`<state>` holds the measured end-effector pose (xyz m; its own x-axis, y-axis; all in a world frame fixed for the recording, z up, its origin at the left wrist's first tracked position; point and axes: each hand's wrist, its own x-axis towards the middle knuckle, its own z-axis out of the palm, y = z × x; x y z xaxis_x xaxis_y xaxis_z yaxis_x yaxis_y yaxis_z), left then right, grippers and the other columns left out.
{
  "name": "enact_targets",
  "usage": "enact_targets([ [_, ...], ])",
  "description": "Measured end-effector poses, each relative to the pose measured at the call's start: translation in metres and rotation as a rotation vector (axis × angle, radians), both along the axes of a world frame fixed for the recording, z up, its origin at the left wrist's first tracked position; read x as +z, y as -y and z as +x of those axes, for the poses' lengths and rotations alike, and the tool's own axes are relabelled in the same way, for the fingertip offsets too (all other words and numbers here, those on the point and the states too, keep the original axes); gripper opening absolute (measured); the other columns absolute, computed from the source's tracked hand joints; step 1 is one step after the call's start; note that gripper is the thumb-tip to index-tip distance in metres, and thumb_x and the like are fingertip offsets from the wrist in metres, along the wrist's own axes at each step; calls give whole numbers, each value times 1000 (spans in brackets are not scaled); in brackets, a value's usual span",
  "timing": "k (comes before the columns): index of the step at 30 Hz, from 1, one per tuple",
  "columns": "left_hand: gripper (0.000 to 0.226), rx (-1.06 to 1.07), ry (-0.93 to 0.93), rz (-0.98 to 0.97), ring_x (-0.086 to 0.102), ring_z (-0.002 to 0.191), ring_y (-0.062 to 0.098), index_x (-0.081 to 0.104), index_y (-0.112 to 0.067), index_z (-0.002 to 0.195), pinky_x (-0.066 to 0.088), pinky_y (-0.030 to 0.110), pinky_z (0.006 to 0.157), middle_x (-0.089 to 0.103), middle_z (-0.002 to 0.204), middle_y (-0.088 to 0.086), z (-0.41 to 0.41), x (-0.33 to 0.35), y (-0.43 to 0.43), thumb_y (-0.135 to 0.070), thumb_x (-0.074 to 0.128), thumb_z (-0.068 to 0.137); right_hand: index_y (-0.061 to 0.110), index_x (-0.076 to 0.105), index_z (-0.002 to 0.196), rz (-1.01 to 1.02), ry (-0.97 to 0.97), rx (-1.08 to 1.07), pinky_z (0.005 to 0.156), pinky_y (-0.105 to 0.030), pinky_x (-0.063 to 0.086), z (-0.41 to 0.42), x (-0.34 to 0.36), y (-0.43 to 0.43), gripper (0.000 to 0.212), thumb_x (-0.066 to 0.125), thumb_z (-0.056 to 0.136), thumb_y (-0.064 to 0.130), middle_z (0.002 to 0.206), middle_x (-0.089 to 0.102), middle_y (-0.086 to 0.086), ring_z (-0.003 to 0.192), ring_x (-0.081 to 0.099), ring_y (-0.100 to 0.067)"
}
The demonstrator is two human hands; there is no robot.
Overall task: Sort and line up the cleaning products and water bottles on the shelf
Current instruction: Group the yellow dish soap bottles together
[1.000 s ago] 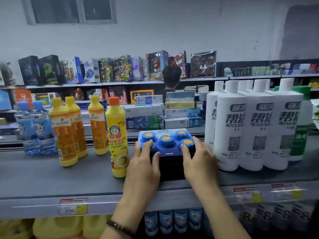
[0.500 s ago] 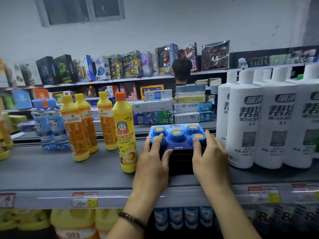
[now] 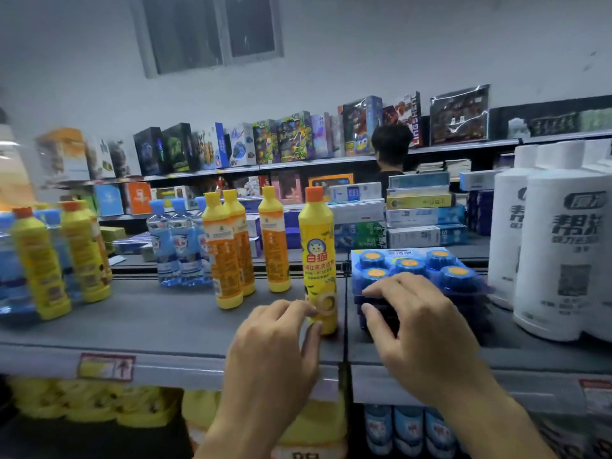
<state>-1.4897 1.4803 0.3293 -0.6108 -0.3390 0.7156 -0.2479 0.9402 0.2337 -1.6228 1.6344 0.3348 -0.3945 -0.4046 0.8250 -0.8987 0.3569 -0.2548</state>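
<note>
Right hand [image 3: 420,329] grip clasps blue plastic multipack [image 3: 409,258], probably to square it; left hand [image 3: 275,352] grip touches yellow orange-capped bottle [image 3: 318,256], closure unclear.

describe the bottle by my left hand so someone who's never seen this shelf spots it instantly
On the grey shelf, look near the front edge, just left of the blue pack. The yellow bottle stands there; unlike the orange-labelled bottles behind it, it has a red-orange cap and a cat face on its label.
</note>
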Motion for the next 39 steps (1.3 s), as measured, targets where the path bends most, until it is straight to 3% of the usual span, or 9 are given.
enact_targets([
  [3, 19, 114, 65, -28, 68, 93, 9, 75, -33, 109, 53, 25, 77, 74, 103, -16, 37, 7, 45, -41, 74, 92, 27, 70, 110, 210, -37, 29, 78, -31, 58, 35, 20, 40, 32, 50, 95, 46, 99, 65, 9, 95, 63, -17],
  [6, 18, 219, 89, -63, 67, 91, 13, 73, -33, 106, 55, 29, 74, 74, 99, -13, 77, 11, 96, -43, 75, 91, 31, 62, 127, 403, -43, 50, 88, -31, 56, 67, 30, 95, 36, 50, 102, 53, 112, 61, 8, 108, 59, -16],
  [10, 18, 339, 151, -79, 68, 88, 17, 72, -34, 102, 56, 35, 74, 72, 95, -13, 133, 12, 172, -47, 75, 90, 31, 56, 132, 516, -51, 102, 86, -32, 53, 112, 39, 177, 39, 48, 104, 58, 118, 57, 6, 112, 56, -18],
  [13, 23, 393, 191, -79, 65, 96, 15, 70, -37, 111, 54, 33, 82, 70, 102, -15, 172, 15, 225, -54, 66, 96, 28, 53, 138, 584, -52, 132, 93, -38, 56, 143, 44, 244, 45, 51, 104, 57, 126, 59, 1, 118, 57, -23],
  [19, 35, 437, 206, -72, 62, 108, 17, 66, -37, 125, 53, 34, 93, 69, 117, -12, 234, 16, 330, -58, 56, 100, 24, 48, 144, 659, -62, 152, 95, -45, 56, 195, 44, 364, 52, 54, 104, 55, 130, 57, -4, 124, 55, -29],
  [27, 36, 442, 251, -77, 62, 107, 23, 61, -30, 127, 53, 38, 92, 67, 112, -4, 253, 20, 434, -55, 53, 102, 18, 56, 126, 694, -100, 83, 83, -45, 58, 236, 34, 483, 41, 57, 102, 51, 118, 62, -7, 113, 62, -32],
  [33, 35, 394, 211, -11, 65, 110, 29, 53, -21, 132, 56, 42, 92, 65, 118, 5, 239, 28, 494, -42, 57, 104, 18, 58, 118, 690, 40, 67, 86, -47, 57, 236, 40, 542, 37, 58, 100, 51, 118, 65, -10, 111, 66, -37],
  [39, 55, 254, 59, 171, 65, 118, 33, 51, -14, 144, 56, 48, 96, 69, 123, 11, 228, 45, 526, -38, 72, 99, 21, 56, 122, 649, 202, 68, 79, -42, 52, 228, 41, 580, 39, 62, 100, 53, 116, 65, -6, 109, 66, -33],
])
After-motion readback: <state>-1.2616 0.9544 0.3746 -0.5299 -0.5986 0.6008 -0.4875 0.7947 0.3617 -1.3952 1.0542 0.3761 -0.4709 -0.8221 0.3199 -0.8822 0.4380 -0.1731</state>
